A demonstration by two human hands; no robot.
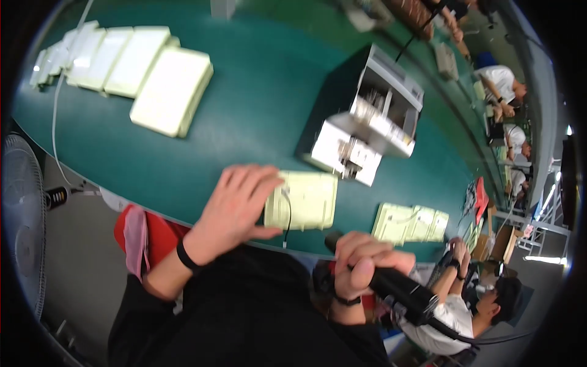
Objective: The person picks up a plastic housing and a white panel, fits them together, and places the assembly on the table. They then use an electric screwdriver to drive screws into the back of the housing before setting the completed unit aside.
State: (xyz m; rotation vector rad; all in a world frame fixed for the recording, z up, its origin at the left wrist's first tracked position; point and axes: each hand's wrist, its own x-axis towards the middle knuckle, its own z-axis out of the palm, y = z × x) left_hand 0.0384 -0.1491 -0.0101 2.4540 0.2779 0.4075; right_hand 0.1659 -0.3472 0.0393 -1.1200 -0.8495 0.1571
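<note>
A pale yellow-green plastic panel (310, 202) lies on the table in front of me, a short dark cable with a small pale plug running across it and past its near edge. My left hand (235, 205) is at the panel's left side, fingers stretched and thumb apart, fingertips over its upper left corner. My right hand (367, 263) is wrapped around a black corded electric screwdriver (406, 296), right of the panel's near corner. The tool's front end points toward the panel, and its cord trails off to the right.
Stacked pale panels (168, 92) stand far left; more panels (409, 223) lie to the right. Beyond my panel sits an open grey box (391, 92) with small metal parts. A fan (23, 226) stands left. A co-worker (452, 315) sits close on my right.
</note>
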